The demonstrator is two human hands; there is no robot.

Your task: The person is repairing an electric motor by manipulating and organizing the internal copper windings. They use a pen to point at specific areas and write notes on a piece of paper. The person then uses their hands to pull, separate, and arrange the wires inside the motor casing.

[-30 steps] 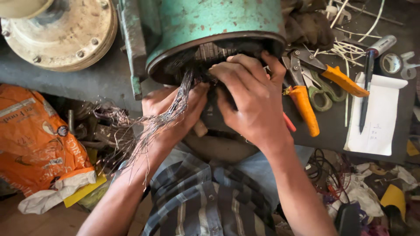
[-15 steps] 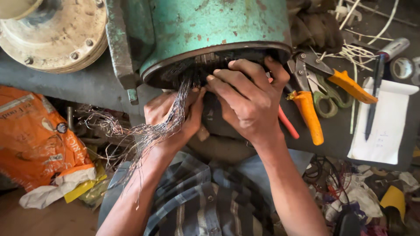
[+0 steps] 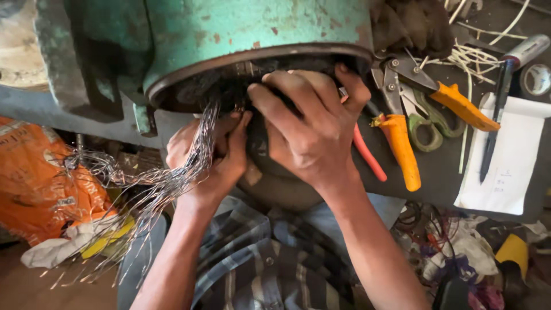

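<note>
A worn green motor housing [image 3: 241,34] lies on its side on the dark bench [image 3: 442,166], its open end facing me. A bundle of thin grey winding wires [image 3: 189,166] hangs out of the opening and fans down to the left. My left hand [image 3: 215,155] is closed around that bundle just below the rim. My right hand [image 3: 313,129] presses into the opening beside it, fingers curled over the dark windings inside. What its fingertips hold is hidden.
Orange-handled snips [image 3: 402,143], green-handled scissors [image 3: 427,123] and a red-handled tool [image 3: 367,152] lie right of the motor. A white paper sheet [image 3: 505,155] and a pen [image 3: 499,120] sit further right. An orange sack [image 3: 46,183] lies lower left; tangled clutter fills the floor at the right.
The view has moved closer to the motor opening. Both hands stay at the rim, the left still gripping the wire bundle, the right pushed slightly deeper.
</note>
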